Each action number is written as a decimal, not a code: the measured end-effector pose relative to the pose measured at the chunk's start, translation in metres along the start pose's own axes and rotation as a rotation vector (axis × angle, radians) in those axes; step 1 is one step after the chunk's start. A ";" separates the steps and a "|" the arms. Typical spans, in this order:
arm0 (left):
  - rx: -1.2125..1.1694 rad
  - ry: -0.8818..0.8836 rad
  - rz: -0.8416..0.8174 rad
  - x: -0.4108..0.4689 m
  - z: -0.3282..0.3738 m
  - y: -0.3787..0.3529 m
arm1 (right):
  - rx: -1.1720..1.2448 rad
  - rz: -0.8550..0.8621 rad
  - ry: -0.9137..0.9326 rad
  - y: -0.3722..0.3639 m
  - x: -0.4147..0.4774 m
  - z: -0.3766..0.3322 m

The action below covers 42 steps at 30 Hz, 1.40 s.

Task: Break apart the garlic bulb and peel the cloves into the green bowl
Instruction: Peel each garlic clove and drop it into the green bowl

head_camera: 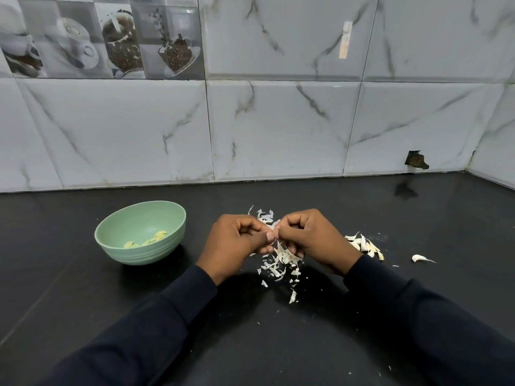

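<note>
My left hand point(235, 240) and my right hand point(312, 238) meet above the black counter, fingers curled, pinching a garlic clove point(274, 226) between their tips; the clove is mostly hidden by the fingers. White garlic skins point(280, 263) lie scattered under and behind the hands. The green bowl point(117, 246) stands to the left of my left hand and holds several peeled yellowish cloves point(152, 239). Unpeeled cloves point(363, 245) lie in a small heap right of my right hand, and one single clove point(418, 257) lies farther right.
The black counter point(83, 302) runs back to a marble-tiled wall point(278, 129) and a corner at the far right. A broken hole in the tile point(416, 160) sits low on the wall at right. Small skin flecks dot the counter near me.
</note>
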<state>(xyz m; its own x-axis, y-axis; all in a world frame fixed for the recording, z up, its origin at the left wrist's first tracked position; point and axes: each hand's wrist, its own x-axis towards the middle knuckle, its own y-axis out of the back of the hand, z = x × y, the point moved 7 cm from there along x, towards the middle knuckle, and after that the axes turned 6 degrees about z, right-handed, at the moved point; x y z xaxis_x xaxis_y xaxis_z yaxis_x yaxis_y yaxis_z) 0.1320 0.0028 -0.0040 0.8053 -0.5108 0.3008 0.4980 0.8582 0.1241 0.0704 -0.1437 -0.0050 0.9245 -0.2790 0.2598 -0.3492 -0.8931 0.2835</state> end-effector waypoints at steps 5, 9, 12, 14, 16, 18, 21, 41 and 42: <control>0.027 0.041 -0.010 0.002 -0.003 0.003 | -0.070 -0.057 0.035 -0.005 -0.003 -0.005; 0.218 -0.008 -0.011 0.000 0.001 0.001 | -0.197 -0.084 0.101 -0.009 -0.006 -0.010; 0.399 -0.091 0.016 0.000 0.007 0.001 | -0.261 -0.075 0.137 -0.010 -0.008 -0.012; 0.452 -0.117 0.026 -0.001 0.012 0.000 | -0.283 -0.075 0.148 -0.011 -0.008 -0.013; 0.490 -0.133 0.019 -0.003 0.015 -0.001 | -0.295 -0.083 0.153 -0.013 -0.009 -0.013; 0.507 -0.149 0.017 -0.006 0.018 -0.002 | -0.296 -0.091 0.155 -0.014 -0.010 -0.014; 0.517 -0.178 0.046 -0.006 0.021 -0.002 | -0.279 -0.084 0.160 -0.014 -0.011 -0.016; -0.440 0.284 -0.015 -0.002 -0.006 0.001 | -0.537 -0.088 0.049 0.009 0.002 0.002; -0.444 0.292 -0.017 -0.002 -0.007 0.001 | -0.529 -0.091 0.043 0.009 0.002 0.002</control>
<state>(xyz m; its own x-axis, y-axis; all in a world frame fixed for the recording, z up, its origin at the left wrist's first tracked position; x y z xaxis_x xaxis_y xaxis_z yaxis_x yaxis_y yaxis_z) 0.1334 0.0043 -0.0107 0.8207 -0.5710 0.0187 0.5487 0.7786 -0.3044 0.0689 -0.1533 -0.0042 0.9515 -0.1839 0.2468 -0.3073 -0.6104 0.7300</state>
